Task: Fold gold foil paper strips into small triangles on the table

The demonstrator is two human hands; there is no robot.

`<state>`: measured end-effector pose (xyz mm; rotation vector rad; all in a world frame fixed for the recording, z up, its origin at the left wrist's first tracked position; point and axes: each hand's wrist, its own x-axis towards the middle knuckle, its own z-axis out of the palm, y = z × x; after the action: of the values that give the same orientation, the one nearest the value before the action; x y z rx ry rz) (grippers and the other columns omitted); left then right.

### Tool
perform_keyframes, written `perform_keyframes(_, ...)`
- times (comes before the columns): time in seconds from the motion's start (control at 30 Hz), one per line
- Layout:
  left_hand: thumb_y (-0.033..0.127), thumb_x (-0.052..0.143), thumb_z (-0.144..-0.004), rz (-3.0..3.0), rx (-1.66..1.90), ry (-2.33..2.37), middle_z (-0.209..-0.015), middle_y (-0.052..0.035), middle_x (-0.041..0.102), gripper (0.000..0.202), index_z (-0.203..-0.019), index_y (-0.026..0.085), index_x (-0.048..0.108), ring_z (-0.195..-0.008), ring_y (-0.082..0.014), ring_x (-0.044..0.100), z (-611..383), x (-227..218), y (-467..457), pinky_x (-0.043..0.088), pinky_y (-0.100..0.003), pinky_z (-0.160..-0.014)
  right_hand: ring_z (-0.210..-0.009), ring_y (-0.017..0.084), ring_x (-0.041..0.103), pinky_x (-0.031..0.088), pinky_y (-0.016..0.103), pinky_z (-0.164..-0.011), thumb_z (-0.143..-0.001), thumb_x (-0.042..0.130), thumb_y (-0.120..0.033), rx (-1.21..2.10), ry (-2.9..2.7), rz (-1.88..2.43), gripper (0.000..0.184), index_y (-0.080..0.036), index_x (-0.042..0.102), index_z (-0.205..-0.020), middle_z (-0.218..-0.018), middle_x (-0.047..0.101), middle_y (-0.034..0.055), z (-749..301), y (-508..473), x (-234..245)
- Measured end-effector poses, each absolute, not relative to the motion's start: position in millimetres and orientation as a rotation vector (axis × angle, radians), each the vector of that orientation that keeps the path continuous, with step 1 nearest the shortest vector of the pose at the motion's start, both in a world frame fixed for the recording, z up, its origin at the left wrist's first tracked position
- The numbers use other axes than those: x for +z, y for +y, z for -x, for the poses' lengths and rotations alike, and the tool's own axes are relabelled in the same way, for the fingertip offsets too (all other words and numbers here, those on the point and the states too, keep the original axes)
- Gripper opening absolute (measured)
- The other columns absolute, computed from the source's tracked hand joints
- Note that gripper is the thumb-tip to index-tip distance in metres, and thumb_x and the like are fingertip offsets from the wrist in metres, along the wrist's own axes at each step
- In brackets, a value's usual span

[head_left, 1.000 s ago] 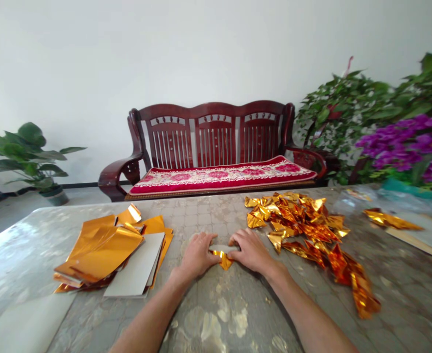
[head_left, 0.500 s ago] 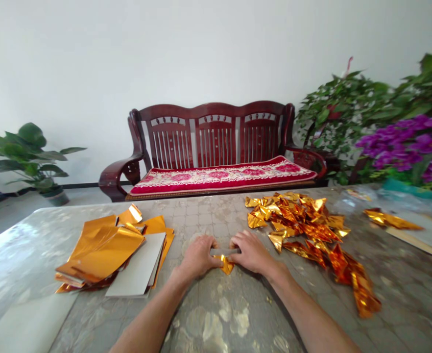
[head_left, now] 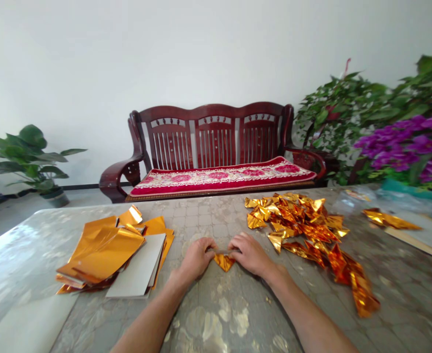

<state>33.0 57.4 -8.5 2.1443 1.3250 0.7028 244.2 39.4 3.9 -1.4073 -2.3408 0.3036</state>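
Observation:
Between my hands is a small piece of shiny gold foil paper [head_left: 224, 263], folded to a triangle whose point faces me. My left hand [head_left: 199, 256] pinches its left corner between thumb and fingers. At the opposite corner, my right hand [head_left: 249, 253] grips it the same way. Both hands are low over the table, and parts of the fingers are hidden. Left of them lies a loose stack of flat gold foil sheets [head_left: 109, 250], with a grey-white sheet [head_left: 138, 272] on its near side. A heap of folded gold foil pieces [head_left: 304, 220] spreads to the right.
A patterned cover lies over the table [head_left: 216, 314]. At its right edge are a folded foil piece [head_left: 392, 219], clear plastic [head_left: 355, 198] and a pale board [head_left: 420, 245]. A wooden bench [head_left: 212, 132] stands behind, with potted plants [head_left: 36, 157] and purple flowers [head_left: 410, 142] at the sides.
My fingers have shifted slightly apart along the foil paper's upper edge, so more of the triangle shows. The stack and the heap have stayed put.

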Motion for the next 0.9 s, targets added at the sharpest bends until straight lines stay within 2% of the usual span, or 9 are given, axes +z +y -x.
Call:
perform_keyframes(0.23, 0.013, 0.051, -0.082, -2.332, 0.748, 1.29, -0.08, -0.0021, 0.063, 0.015, -0.078, 0.02, 0.065, -0.081, -0.0175, 0.058, -33, -2, 47, 0.04, -0.027, -0.073, -0.09, 0.018, 0.051, 0.038, 0.028, -0.079, -0.088, 0.06, -0.015, 0.204, -2.332, 1.308, 0.01, -0.022, 0.065, -0.085, -0.086, 0.061, 0.0007, -246, 35, -5)
perform_keyframes(0.43, 0.017, 0.06, -0.078, -2.25, 0.702, 1.351, -0.078, -0.0006, 0.063, 0.009, -0.084, 0.021, 0.066, -0.08, -0.018, 0.058, -28, -2, 45, 0.041, -0.027, -0.071, -0.091, 0.019, 0.051, 0.038, 0.03, -0.081, -0.089, 0.059, -0.015, 0.159, -2.324, 1.305, 0.01, -0.022, 0.066, -0.088, -0.088, 0.061, 0.0013, -245, 33, -7)
perform_keyframes(0.7, 0.027, 0.067, -0.077, -2.203, 0.662, 1.561, -0.079, -0.0018, 0.065, 0.007, -0.079, 0.021, 0.067, -0.082, -0.0196, 0.058, -39, -3, 41, 0.037, -0.028, -0.07, -0.091, 0.019, 0.05, 0.038, 0.03, -0.081, -0.09, 0.058, -0.015, 0.126, -2.333, 1.297, 0.011, -0.022, 0.065, -0.087, -0.087, 0.06, 0.0018, -244, 31, -7)
perform_keyframes(0.9, 0.025, 0.065, -0.079, -2.23, 0.659, 1.536, -0.078, -0.0016, 0.064, 0.005, -0.078, 0.02, 0.065, -0.081, -0.0189, 0.058, -43, -4, 39, 0.038, -0.028, -0.07, -0.091, 0.019, 0.049, 0.038, 0.03, -0.081, -0.092, 0.056, -0.017, 0.099, -2.351, 1.286, 0.012, -0.022, 0.066, -0.087, -0.086, 0.059, 0.002, -244, 29, -6)
